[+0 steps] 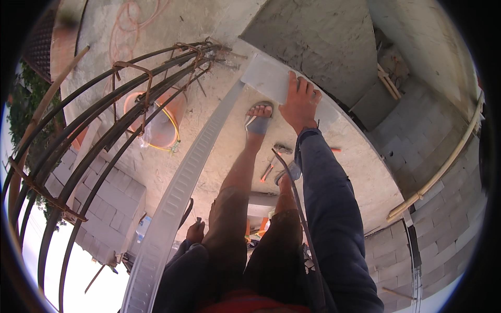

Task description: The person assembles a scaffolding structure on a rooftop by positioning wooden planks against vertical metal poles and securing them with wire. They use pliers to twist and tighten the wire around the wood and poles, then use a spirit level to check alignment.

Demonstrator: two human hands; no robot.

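My right hand point(301, 103) spans a smooth light grey block point(265, 78) ahead of my feet. Its thumb is at the near edge and its fingertips reach the far edge. My left hand point(195, 232) is low beside my left leg, its fingers closed round something small and dark, mostly hidden. A long pale ribbed metal strip point(190, 151) slants from the block's left end down past my left side. Under my right arm, an orange-and-dark hand tool point(267, 169) lies on the concrete next to my sandalled foot.
Bent rebar point(112, 96) tied with stirrups arches across the left side, in front of an orange bucket point(159, 128). Right of the block, the concrete edge drops to a lower area. A bamboo pole point(443, 175) and grey block walls point(441, 221) stand there. Pinkish hose point(125, 31) lies far left.
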